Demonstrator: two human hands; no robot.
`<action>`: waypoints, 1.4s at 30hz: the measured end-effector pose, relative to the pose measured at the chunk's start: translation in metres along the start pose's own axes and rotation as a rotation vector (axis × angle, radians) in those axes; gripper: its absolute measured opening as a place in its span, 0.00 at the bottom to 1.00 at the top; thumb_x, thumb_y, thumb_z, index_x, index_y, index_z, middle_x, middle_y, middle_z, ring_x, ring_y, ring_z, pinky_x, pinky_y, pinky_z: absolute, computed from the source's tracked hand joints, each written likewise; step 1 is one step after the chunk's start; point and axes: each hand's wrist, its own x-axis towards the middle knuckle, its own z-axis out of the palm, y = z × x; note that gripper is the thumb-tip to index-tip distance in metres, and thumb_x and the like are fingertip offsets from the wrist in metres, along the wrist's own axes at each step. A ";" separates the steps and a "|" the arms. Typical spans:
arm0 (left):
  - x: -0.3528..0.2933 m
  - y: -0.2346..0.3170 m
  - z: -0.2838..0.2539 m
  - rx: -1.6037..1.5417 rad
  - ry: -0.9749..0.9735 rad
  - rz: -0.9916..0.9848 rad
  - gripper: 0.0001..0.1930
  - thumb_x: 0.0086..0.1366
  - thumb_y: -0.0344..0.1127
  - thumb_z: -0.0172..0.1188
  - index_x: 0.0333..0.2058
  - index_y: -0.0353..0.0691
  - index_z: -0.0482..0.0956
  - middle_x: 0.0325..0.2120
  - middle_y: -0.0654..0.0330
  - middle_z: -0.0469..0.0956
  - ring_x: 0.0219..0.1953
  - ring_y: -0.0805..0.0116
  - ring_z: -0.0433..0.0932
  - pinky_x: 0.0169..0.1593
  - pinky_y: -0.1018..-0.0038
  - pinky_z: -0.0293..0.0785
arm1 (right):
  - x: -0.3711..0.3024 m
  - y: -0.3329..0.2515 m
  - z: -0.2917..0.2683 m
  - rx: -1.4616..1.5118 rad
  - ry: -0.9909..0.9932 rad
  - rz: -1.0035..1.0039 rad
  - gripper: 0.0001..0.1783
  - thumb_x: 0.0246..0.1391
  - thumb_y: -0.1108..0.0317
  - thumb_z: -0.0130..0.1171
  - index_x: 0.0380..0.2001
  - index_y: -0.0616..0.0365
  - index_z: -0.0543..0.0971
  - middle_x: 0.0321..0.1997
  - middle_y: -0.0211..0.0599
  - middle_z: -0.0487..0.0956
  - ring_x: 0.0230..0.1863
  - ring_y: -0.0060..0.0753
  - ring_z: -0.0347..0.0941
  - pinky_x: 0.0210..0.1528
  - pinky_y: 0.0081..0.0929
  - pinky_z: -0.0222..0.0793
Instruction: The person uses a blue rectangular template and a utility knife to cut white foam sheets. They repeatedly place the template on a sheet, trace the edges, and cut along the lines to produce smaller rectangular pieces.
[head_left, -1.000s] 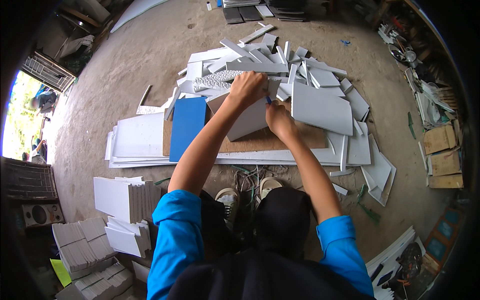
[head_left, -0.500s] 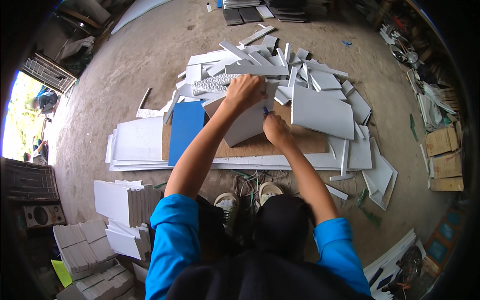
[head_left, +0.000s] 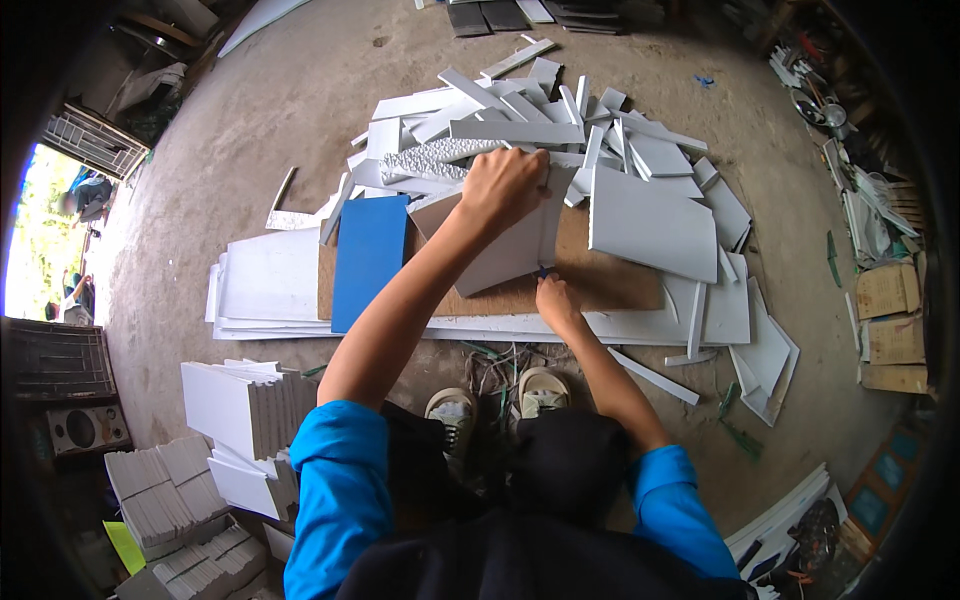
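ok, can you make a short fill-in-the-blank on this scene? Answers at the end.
1. The bare hand gripping the flat white foam-like panel near its far end is the person's ____ one.
2. The small slim tool at the fingers of the right hand shows the colour ____.
3. The smooth blue rectangular panel lies on a flat wood-like board coloured ____.

Missing words: left; blue; brown.

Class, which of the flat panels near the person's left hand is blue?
The blue rectangular panel on the flat brown board, left of the left hand. Colour distinguishes it: the flat panel under that hand and others nearby are white.
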 end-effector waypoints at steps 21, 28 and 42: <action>-0.084 -0.044 0.185 0.087 -0.232 0.134 0.47 0.37 0.65 0.59 0.57 0.68 0.48 0.61 0.66 0.39 0.62 0.52 0.34 0.53 0.34 0.40 | 0.012 -0.015 -0.031 -0.055 -0.225 0.033 0.16 0.51 0.62 0.42 0.30 0.66 0.70 0.24 0.54 0.76 0.29 0.50 0.75 0.31 0.40 0.72; -0.087 -0.046 0.200 -0.022 -0.188 0.072 0.46 0.38 0.64 0.58 0.58 0.69 0.47 0.61 0.73 0.40 0.62 0.53 0.34 0.50 0.30 0.38 | 0.012 -0.014 -0.025 -0.073 -0.177 0.085 0.18 0.53 0.59 0.41 0.29 0.67 0.69 0.26 0.56 0.75 0.30 0.55 0.73 0.32 0.45 0.70; -0.082 -0.045 0.195 -0.016 -0.235 0.051 0.44 0.41 0.61 0.59 0.57 0.71 0.47 0.60 0.73 0.42 0.62 0.52 0.38 0.52 0.31 0.38 | -0.021 -0.003 -0.005 0.009 -0.113 0.119 0.11 0.55 0.64 0.41 0.28 0.62 0.65 0.17 0.51 0.74 0.22 0.51 0.73 0.20 0.40 0.71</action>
